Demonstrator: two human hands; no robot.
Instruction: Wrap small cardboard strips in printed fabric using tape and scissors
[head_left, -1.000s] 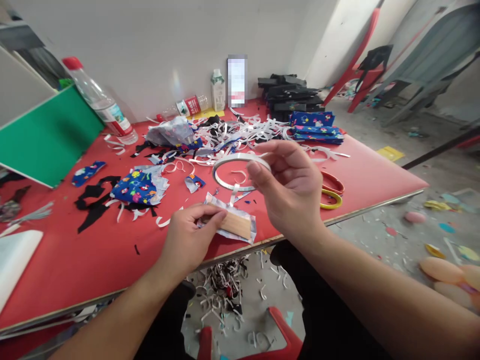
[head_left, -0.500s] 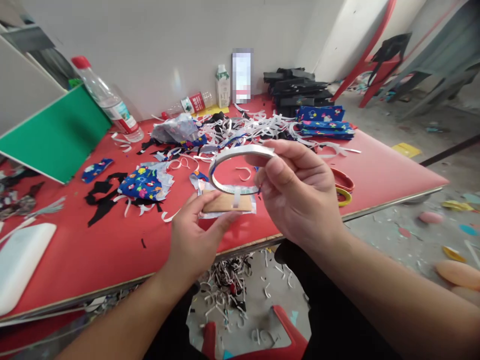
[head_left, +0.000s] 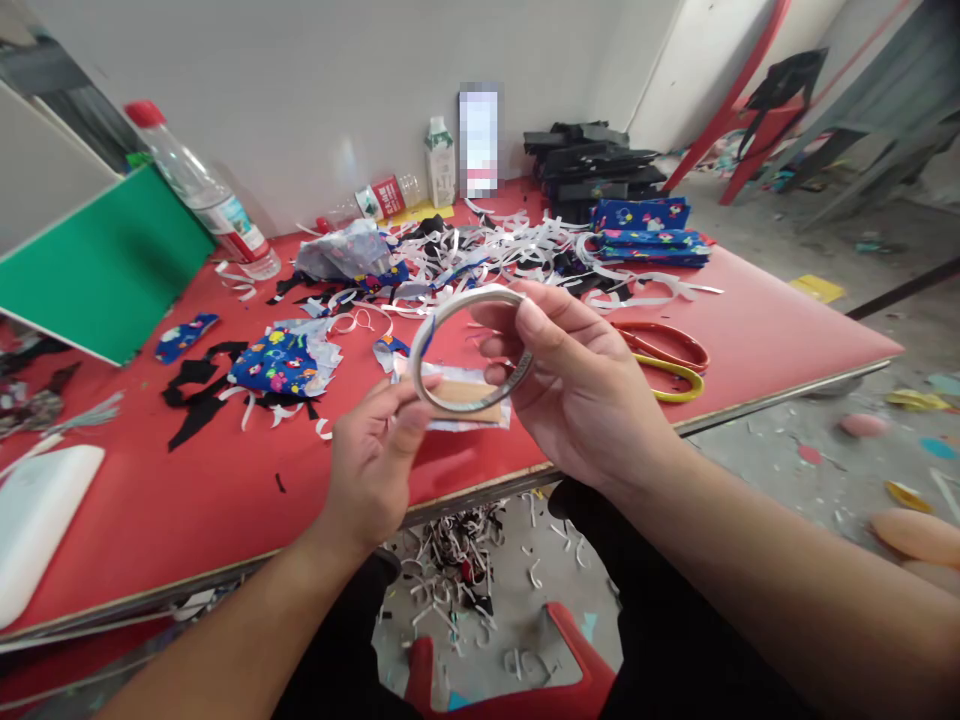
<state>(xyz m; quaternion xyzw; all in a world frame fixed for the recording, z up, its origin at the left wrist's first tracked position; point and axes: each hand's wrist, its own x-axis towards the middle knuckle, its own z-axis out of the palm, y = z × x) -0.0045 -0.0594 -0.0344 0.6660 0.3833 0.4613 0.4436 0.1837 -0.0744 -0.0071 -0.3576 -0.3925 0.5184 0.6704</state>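
Observation:
My right hand (head_left: 577,385) grips a narrow roll of white tape (head_left: 517,380), tilted so its open ring faces me. Thumb and index finger of my left hand (head_left: 375,455) close on the roll's lower left rim; the contact is partly hidden. Behind the ring, a piece of brown cardboard (head_left: 472,402) lies on a pale-backed fabric piece at the table's front. Right of my right hand rest scissors (head_left: 679,385) with one red and one yellow handle loop, their blades hidden behind the hand.
The red table (head_left: 225,500) carries white strip offcuts (head_left: 517,245), blue patterned cloth (head_left: 277,360), folded patterned pieces (head_left: 652,245) and a black stack (head_left: 592,165). A bottle (head_left: 232,225) leans left, beside a green board (head_left: 105,265). A phone (head_left: 478,140) stands against the wall.
My left hand has let go of the cardboard and moved to the roll's rim. The roll has tipped more upright and shifted slightly left. More of the scissors shows.

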